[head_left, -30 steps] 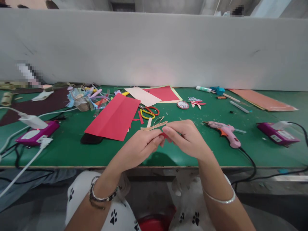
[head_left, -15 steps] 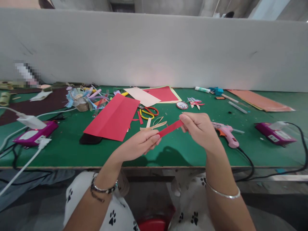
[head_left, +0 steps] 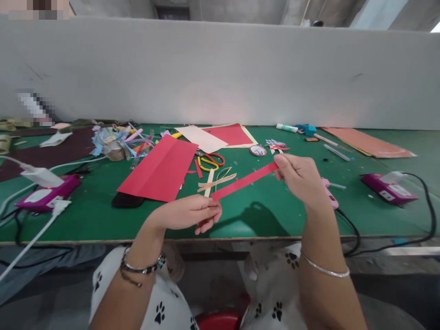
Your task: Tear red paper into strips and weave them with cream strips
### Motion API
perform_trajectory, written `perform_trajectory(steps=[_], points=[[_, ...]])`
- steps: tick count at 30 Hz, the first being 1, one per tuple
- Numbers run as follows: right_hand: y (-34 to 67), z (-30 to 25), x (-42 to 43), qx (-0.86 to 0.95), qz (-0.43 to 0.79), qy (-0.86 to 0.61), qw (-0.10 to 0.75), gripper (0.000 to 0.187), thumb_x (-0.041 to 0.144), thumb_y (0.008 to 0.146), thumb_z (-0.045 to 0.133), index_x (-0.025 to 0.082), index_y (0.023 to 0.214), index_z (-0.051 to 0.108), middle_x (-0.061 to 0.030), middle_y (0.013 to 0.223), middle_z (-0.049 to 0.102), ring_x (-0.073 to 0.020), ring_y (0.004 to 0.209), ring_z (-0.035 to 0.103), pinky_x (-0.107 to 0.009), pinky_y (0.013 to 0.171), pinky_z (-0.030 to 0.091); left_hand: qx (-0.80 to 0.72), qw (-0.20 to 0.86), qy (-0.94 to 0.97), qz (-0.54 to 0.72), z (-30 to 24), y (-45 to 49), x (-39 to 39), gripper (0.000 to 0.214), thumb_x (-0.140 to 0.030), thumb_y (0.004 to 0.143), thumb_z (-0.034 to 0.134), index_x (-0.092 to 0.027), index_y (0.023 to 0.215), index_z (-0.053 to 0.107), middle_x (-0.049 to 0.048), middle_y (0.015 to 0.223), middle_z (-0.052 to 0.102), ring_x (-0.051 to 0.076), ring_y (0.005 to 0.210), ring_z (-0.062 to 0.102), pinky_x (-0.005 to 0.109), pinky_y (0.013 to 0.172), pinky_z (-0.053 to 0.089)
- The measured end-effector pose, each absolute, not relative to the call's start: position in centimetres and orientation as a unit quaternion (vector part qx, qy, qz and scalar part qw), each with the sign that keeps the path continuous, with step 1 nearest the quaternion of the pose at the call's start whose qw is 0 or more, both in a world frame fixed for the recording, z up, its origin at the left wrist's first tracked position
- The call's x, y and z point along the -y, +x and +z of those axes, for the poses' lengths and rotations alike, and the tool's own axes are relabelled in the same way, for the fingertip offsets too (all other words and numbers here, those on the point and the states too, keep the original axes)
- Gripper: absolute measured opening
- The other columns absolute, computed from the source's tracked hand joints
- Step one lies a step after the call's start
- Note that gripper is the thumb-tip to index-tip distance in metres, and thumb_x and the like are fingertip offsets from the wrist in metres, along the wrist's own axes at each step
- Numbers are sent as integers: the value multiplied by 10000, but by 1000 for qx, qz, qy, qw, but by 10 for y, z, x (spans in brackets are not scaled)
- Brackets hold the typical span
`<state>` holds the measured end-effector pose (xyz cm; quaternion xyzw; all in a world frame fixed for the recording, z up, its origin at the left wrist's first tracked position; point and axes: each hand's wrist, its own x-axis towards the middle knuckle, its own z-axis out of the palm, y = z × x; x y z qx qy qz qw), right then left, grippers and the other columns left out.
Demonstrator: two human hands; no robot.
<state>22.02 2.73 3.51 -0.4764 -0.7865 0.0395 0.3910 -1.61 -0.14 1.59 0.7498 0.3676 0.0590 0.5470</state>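
A red strip [head_left: 245, 180] slants above the surface [head_left: 96, 222], one end pinched in the right hand [head_left: 299, 176]; the left hand [head_left: 189, 212] curls its fingers loosely at the other, grip unclear. Beyond, a round dish [head_left: 258, 150] shows pale, indistinct contents.

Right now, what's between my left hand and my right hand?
In the head view, the red strip spans the gap; the right hand pinches one end.

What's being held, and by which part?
A red paper strip: the right hand pinches one end; whether the left hand grips the other end is unclear.
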Motion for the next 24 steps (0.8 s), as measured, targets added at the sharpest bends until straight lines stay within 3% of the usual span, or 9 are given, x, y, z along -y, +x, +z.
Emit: perform_trajectory(steps=[6,9,12,14,16,19,24], points=[[213,40,-21,827,40,-444,341,406,271,860,322,180,465,339,52,398,336,-58,384,315,-196,442,258,-464,449,756,109,21,-40,-1,303,-379,850,321,-172,693,479,-42,540,483,96,509,466,210,524,376],[201,43,-13,859,46,-395,322,406,278,873,327,176,480,349,49,426,361,-56,404,338,-189,453,265,-501,332,768,219,23,-45,2,287,-417,835,356,-186,879,522,14,833,577,143,758,524,242,653,406],[183,42,-6,897,59,-313,305,409,294,885,322,172,500,387,37,462,407,-63,455,385,-180,482,286,-452,321,773,308,22,-29,8,335,-409,827,382,-208,1082,463,49,1121,516,180,1019,460,275,818,383],[173,39,-4,912,81,-270,298,398,294,892,313,169,532,429,28,491,449,-69,500,417,-174,512,306,-394,376,783,301,18,-13,12,309,-404,817,402,-208,1041,485,42,1026,564,173,955,496,272,801,397],[167,37,-4,913,102,-261,298,388,283,896,307,168,556,454,26,504,472,-70,518,430,-170,536,317,-361,460,766,266,12,2,14,231,-367,832,377,-189,879,516,12,774,595,139,737,540,258,698,428],[167,35,-8,901,101,-294,302,396,278,896,301,167,545,443,31,494,455,-69,499,413,-175,531,305,-345,561,696,287,5,11,13,232,-338,848,344,-171,753,474,-61,475,415,88,472,453,230,548,418],[181,27,-25,874,95,-363,308,389,310,883,299,179,518,334,47,471,368,-64,435,327,-195,473,249,-333,650,619,289,-2,8,7,273,-391,840,366,-156,766,482,-94,473,272,43,386,242,172,400,305]])
